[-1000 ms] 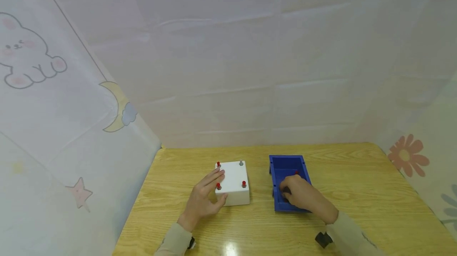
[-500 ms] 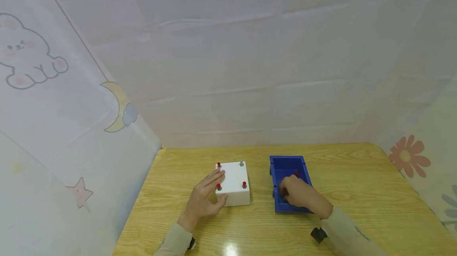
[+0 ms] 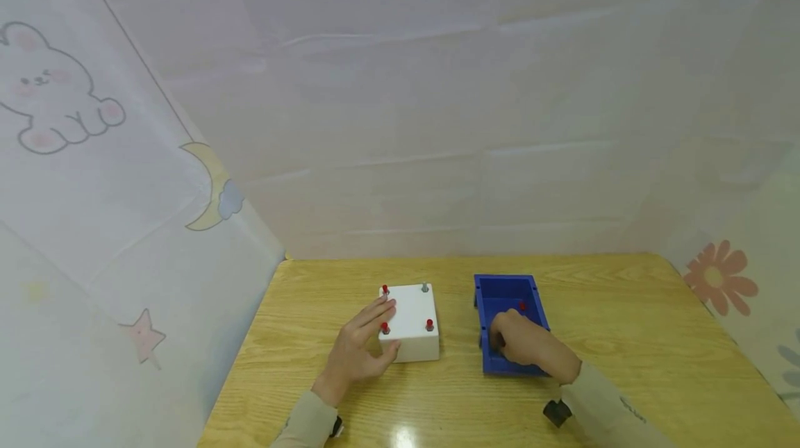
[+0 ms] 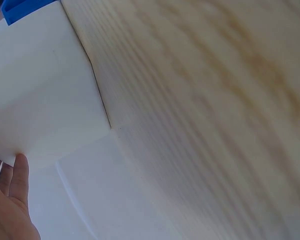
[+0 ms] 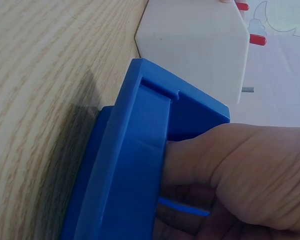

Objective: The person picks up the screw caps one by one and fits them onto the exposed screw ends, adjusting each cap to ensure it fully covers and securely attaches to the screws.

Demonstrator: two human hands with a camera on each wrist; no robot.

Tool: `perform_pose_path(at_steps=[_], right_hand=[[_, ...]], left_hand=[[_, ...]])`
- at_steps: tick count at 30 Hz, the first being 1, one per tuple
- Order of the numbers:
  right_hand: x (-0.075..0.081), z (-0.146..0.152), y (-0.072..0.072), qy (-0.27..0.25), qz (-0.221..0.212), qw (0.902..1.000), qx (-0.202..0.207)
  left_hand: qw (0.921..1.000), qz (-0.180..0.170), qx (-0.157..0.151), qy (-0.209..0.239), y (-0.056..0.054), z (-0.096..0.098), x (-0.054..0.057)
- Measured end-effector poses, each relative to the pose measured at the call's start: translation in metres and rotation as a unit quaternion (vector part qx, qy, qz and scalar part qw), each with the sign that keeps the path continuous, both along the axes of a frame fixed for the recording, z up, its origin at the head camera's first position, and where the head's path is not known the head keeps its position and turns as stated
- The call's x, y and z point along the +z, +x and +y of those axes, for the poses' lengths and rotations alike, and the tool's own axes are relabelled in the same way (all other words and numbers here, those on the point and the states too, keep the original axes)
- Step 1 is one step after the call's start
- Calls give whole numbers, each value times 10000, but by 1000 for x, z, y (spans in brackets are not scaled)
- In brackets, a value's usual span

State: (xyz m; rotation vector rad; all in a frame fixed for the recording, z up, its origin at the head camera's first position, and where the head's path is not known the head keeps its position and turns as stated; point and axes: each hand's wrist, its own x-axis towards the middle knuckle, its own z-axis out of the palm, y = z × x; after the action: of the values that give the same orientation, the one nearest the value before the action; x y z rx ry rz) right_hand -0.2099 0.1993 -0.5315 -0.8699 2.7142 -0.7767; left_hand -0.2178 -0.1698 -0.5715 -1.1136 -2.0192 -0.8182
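Note:
A white box point(image 3: 409, 312) sits on the table with a short metal post at each top corner. Red caps cover three posts, such as the near-right red cap point(image 3: 429, 324); the far-right metal post point(image 3: 425, 287) is bare. My left hand point(image 3: 357, 347) rests on the box's left side, fingers extended over the top and thumb against the front face. My right hand point(image 3: 528, 342) reaches down into a blue bin point(image 3: 494, 368), its fingers bent. The bin's wall and the hand itself hide the fingertips, so any hold is unclear. Beyond the hand, a small red piece point(image 3: 522, 306) lies inside the bin.
Both things stand on a wood-grain table point(image 3: 600, 309), the bin to the right of the box with a narrow gap between. A pale cloth wall point(image 3: 400, 121) rises behind the table's far edge. Printed cloth hangs at both sides.
My right wrist has shifted slightly left and forward while the hand stays in the bin. The left hand and the white box hold their places; the head view has drifted slightly.

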Motion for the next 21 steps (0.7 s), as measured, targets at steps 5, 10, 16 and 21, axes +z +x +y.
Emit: perform_pose_path(at_steps=[5,10,16,21], right_hand=[[1,2,-1,-132,-21,9998,152],[2,4,-2,-201,-41,9996,216],[0,5,-4,-148,88,9997,158],[2,4,-4,-111,159,9998,72]], left_hand=[[10000,-45,30,-21,1,0,-1],[9999,-104,91,-54,1,1,-1],[9998,-137,138,-74,1,0,-1],[9998,-126,128,-54,1,0,-1]])
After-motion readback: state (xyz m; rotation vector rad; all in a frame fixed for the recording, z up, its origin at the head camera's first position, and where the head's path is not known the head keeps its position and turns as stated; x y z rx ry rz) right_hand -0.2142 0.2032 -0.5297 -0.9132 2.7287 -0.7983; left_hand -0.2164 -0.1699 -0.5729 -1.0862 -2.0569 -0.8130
